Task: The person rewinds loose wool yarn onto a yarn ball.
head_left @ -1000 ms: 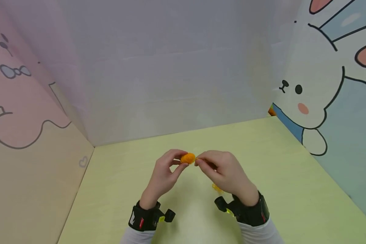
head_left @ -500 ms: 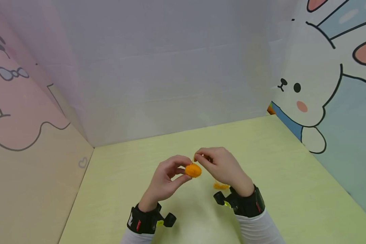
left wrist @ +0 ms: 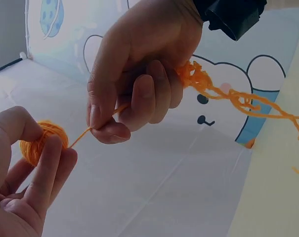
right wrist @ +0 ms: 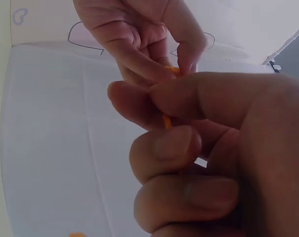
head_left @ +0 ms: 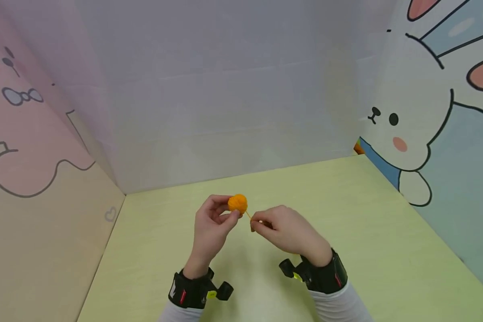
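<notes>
A small ball of orange yarn (head_left: 238, 203) is held above the table between the thumb and fingers of my left hand (head_left: 209, 232). From its lower right a short taut strand (head_left: 247, 215) runs to my right hand (head_left: 291, 230), which pinches it between thumb and forefinger. In the left wrist view the yarn ball (left wrist: 45, 131) shows wound layers. There a loose, tangled length of orange yarn (left wrist: 196, 76) trails from behind the right hand (left wrist: 134, 74) towards the table. Most of that tangle is hidden beneath the right hand and wrist in the head view.
The pale yellow-green table (head_left: 165, 223) lies under both hands. A white sheet (head_left: 225, 112) closes off the back, and cartoon-printed panels stand at left and right. Each wrist wears a black band (head_left: 189, 288) with a small camera.
Over the last half second the left hand has lifted and turned the ball leftward. My right hand has swung from above the ball down to its lower right, carrying the strand.
</notes>
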A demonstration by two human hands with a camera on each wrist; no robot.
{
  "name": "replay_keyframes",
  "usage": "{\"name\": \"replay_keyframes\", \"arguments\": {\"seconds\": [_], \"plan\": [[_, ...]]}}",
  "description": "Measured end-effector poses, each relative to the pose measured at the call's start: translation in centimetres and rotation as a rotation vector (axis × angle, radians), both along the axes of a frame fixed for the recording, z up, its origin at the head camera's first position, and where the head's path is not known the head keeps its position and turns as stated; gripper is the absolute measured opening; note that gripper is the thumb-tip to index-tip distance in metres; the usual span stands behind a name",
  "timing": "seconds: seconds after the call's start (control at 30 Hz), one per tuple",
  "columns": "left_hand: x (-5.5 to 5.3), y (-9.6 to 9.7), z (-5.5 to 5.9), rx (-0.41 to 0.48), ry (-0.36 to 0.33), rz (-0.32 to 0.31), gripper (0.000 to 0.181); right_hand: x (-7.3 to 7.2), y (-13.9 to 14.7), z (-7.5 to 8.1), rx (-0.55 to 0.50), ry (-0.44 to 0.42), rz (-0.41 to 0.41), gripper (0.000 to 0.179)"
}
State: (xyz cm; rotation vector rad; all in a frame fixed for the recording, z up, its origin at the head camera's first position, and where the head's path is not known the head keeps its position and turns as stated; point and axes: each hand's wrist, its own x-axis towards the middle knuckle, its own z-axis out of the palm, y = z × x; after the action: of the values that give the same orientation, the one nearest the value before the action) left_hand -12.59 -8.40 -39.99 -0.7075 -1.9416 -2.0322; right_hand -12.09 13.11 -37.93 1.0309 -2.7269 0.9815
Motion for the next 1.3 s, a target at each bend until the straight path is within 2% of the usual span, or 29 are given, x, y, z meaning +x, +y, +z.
{"name": "replay_keyframes", "arguments": {"seconds": [0.13, 0.2, 0.37, 0.47, 0.57, 0.73, 0.87, 1.03, 1.3], "plan": [[-0.2, 0.1, -0.3, -0.022, -0.004, 0.085, 0.032, 0.4, -0.2, 0.2, 0.021, -0.009, 0.04, 0.019], [-0.3, 0.0, -0.3, -0.074, 0.004, 0.116, 0.031, 0.5, -0.2, 0.3, 0.014, 0.011, 0.057, 0.019], [-0.4, -0.3, -0.4, -0.276, 0.008, 0.115, 0.03, 0.8, 0.0, 0.6, -0.061, 0.178, 0.05, 0.018], [-0.3, -0.3, -0.3, -0.358, -0.018, 0.07, 0.032, 0.7, 0.2, 0.5, -0.107, 0.281, 0.02, 0.014], [-0.1, -0.3, -0.2, -0.412, -0.036, 0.029, 0.032, 0.6, 0.3, 0.5, -0.127, 0.333, 0.009, 0.011], [0.1, -0.3, -0.1, -0.465, -0.024, -0.035, 0.029, 0.5, 0.2, 0.5, -0.121, 0.342, 0.008, 0.011], [0.1, -0.3, 0.3, -0.501, 0.018, -0.118, 0.026, 0.4, 0.2, 0.6, -0.12, 0.331, -0.007, 0.009], [-0.1, -0.8, 0.4, -0.496, 0.03, -0.198, 0.026, 0.4, 0.3, 0.9, -0.133, 0.326, -0.03, 0.006], [0.1, -1.5, 0.5, -0.439, 0.003, -0.302, 0.026, 0.4, 0.4, 0.7, -0.137, 0.339, -0.032, 0.009]]}}
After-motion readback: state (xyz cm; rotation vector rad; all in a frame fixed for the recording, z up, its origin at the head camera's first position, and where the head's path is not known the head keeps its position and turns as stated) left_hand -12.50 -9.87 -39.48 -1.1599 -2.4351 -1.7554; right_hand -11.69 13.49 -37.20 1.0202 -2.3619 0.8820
